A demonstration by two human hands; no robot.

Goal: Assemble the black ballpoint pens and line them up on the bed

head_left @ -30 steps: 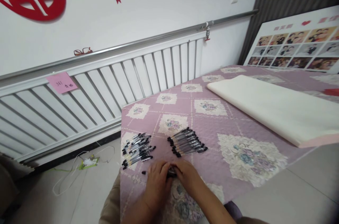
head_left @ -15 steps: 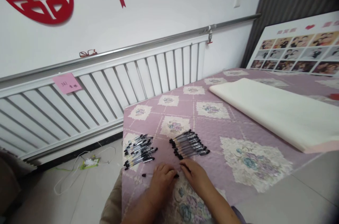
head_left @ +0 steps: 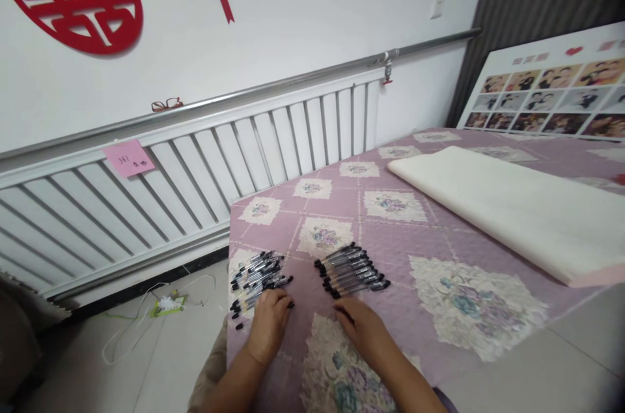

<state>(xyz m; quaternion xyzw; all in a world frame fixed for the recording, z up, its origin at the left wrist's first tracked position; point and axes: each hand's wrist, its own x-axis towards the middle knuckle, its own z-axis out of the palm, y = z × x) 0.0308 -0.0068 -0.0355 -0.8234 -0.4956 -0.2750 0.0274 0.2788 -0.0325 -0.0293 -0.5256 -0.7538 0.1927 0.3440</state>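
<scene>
Two groups of black-capped clear pens lie on the floral tablecloth [head_left: 336, 204]. The left pile of pens [head_left: 258, 273] is loose and uneven; the right row of pens [head_left: 351, 270] lies side by side at a slant. At the lower edge of the left pile, my left hand [head_left: 268, 322] is closed over a single pen [head_left: 239, 326], whose ends stick out on both sides while the middle is hidden. My right hand [head_left: 359, 325] rests just below the right row, thumb and fingers pinched together. Whatever may be between them cannot be made out.
A folded cream sheet [head_left: 512, 211] lies across the table's right side. Behind the table runs a white radiator [head_left: 273, 146] with a pink note [head_left: 129, 159]. A photo board [head_left: 547, 90] leans at the back right. On the floor, a power strip [head_left: 168, 305] trails cables.
My left hand has moved left with the pen, from between the two groups to the left pile. My right hand has stayed nearly in place below the right row.
</scene>
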